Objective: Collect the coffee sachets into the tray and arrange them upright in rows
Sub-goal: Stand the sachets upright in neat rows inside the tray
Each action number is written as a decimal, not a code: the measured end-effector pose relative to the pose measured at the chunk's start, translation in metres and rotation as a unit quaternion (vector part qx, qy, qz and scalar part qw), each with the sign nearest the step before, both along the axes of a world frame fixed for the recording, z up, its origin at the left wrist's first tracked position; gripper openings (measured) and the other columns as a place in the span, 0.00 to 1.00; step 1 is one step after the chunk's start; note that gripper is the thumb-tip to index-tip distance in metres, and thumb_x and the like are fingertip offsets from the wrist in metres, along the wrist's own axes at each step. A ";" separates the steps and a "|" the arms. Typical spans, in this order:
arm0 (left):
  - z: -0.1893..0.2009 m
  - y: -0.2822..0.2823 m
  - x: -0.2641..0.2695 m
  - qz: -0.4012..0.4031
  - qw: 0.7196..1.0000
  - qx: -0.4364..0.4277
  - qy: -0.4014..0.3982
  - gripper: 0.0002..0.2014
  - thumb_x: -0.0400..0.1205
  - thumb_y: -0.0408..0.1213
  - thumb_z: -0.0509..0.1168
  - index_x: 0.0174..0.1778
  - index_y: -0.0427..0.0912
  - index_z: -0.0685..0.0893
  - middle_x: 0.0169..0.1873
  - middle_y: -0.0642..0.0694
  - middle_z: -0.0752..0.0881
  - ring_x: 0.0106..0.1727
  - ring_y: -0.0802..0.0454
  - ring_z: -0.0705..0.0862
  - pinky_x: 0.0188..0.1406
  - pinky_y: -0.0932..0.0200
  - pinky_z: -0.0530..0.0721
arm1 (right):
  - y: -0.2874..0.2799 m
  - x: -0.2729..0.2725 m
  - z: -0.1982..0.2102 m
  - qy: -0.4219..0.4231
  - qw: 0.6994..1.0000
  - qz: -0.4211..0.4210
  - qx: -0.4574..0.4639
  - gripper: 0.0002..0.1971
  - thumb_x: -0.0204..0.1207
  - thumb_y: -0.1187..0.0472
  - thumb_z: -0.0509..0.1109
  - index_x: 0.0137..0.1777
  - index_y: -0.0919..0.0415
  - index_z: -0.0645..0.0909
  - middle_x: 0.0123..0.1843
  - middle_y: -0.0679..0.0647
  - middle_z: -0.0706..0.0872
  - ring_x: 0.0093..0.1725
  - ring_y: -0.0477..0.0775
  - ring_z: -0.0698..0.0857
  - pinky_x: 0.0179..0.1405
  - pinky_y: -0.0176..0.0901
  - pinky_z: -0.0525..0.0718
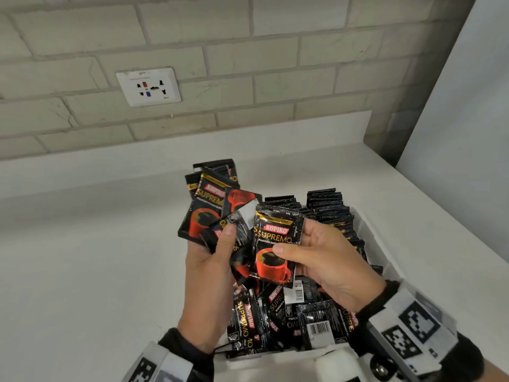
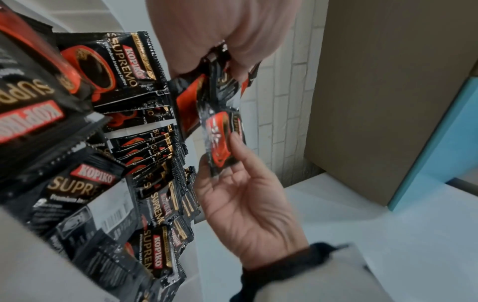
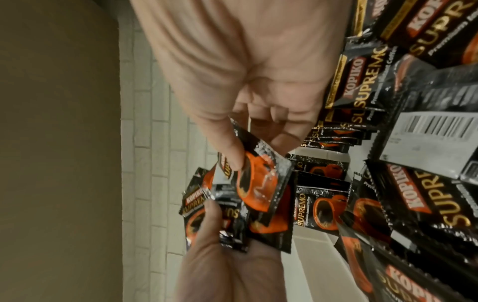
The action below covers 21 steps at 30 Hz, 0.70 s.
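Note:
My left hand (image 1: 220,244) grips a fanned bunch of black Kopiko coffee sachets (image 1: 212,205) above the counter, thumb on the front. My right hand (image 1: 297,245) pinches a single sachet (image 1: 275,244) by its right edge, held upright against the bunch. The same single sachet (image 3: 261,183) shows under my right thumb in the right wrist view, and the bunch (image 2: 207,98) under my left palm in the left wrist view. Below my hands stands the white tray (image 1: 384,250). Upright rows of sachets (image 1: 330,210) fill its far part. Loose sachets (image 1: 275,321) lie jumbled in its near part.
The tray sits on a white counter (image 1: 82,257) against a pale brick wall with a power socket (image 1: 148,86). A white panel (image 1: 468,106) bounds the counter on the right. A brown board (image 2: 388,81) and a blue surface (image 2: 444,143) appear in the left wrist view.

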State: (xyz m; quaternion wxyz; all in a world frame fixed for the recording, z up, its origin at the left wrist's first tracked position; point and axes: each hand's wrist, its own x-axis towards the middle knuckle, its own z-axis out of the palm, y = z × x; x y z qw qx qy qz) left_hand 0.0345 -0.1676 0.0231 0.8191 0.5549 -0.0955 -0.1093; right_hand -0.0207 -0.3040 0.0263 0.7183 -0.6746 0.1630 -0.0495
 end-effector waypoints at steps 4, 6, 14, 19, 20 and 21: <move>-0.001 0.002 -0.003 -0.022 0.999 0.037 -0.031 0.22 0.70 0.34 0.67 0.61 0.46 0.79 0.52 0.44 0.90 0.55 0.44 0.88 0.58 0.34 0.82 | 0.009 0.004 0.002 -0.014 1.000 -0.004 -0.015 0.14 0.69 0.72 0.73 0.50 0.55 0.81 0.46 0.57 0.90 0.47 0.59 0.89 0.50 0.57 0.86; -0.003 0.005 -0.001 -0.003 0.997 0.059 -0.046 0.18 0.70 0.30 0.68 0.56 0.46 0.81 0.47 0.46 0.91 0.50 0.44 0.90 0.51 0.38 0.86 | 0.013 0.005 0.004 -0.015 0.999 0.014 -0.037 0.15 0.69 0.72 0.73 0.52 0.55 0.79 0.44 0.56 0.90 0.40 0.53 0.89 0.41 0.48 0.87; 0.009 0.020 0.017 0.020 0.993 0.065 -0.101 0.19 0.74 0.20 0.66 0.50 0.51 0.82 0.44 0.52 0.91 0.47 0.50 0.90 0.43 0.53 0.87 | 0.005 0.023 0.057 0.009 0.964 0.139 -0.225 0.07 0.71 0.58 0.74 0.42 0.48 0.79 0.33 0.45 0.86 0.25 0.35 0.82 0.24 0.26 0.79; 0.024 0.029 0.034 0.013 0.992 0.036 -0.117 0.23 0.71 0.27 0.69 0.64 0.38 0.79 0.54 0.43 0.89 0.55 0.44 0.88 0.47 0.50 0.88 | 0.004 0.056 0.086 -0.015 0.927 0.194 -0.321 0.06 0.72 0.64 0.73 0.45 0.55 0.80 0.33 0.43 0.83 0.25 0.39 0.80 0.19 0.24 0.74; 0.026 0.031 0.037 0.016 0.993 0.026 -0.116 0.25 0.72 0.27 0.71 0.67 0.36 0.77 0.57 0.40 0.88 0.58 0.41 0.87 0.51 0.45 0.87 | 0.003 0.063 0.088 -0.014 0.921 0.197 -0.335 0.07 0.72 0.65 0.74 0.42 0.54 0.79 0.32 0.43 0.83 0.23 0.38 0.80 0.19 0.25 0.74; 0.028 0.034 0.040 0.021 0.993 0.015 -0.115 0.26 0.73 0.28 0.70 0.69 0.35 0.75 0.60 0.39 0.86 0.60 0.40 0.85 0.54 0.42 0.85 | 0.003 0.070 0.090 -0.014 0.916 0.198 -0.348 0.09 0.71 0.65 0.74 0.39 0.52 0.77 0.32 0.44 0.83 0.23 0.39 0.81 0.19 0.27 0.75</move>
